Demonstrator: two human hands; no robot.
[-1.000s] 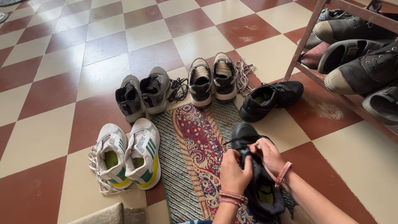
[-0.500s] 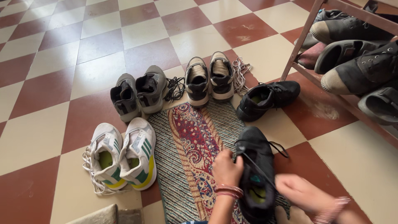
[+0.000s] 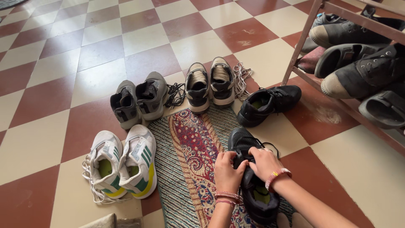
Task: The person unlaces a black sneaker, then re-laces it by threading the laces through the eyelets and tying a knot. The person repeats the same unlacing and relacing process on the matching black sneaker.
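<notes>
Black sneaker (image 3: pixel 253 185) sits on the patterned rug (image 3: pixel 190 147), right under both hands: left hand (image 3: pixel 228 171) and right hand (image 3: pixel 263 162) each pinch its laces, grip pressed together. Keep tension even, pull symmetric. Its mate (image 3: pixel 268 103) lies beyond, past the right hand.

One head-worn view looks steeply down, fairly near, at the tiled floor (image 3: pixel 97 50).

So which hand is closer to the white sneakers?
Left. The left hand grips the black shoe on the side facing the white sneakers; the right hand is on the shoe's far side.
</notes>
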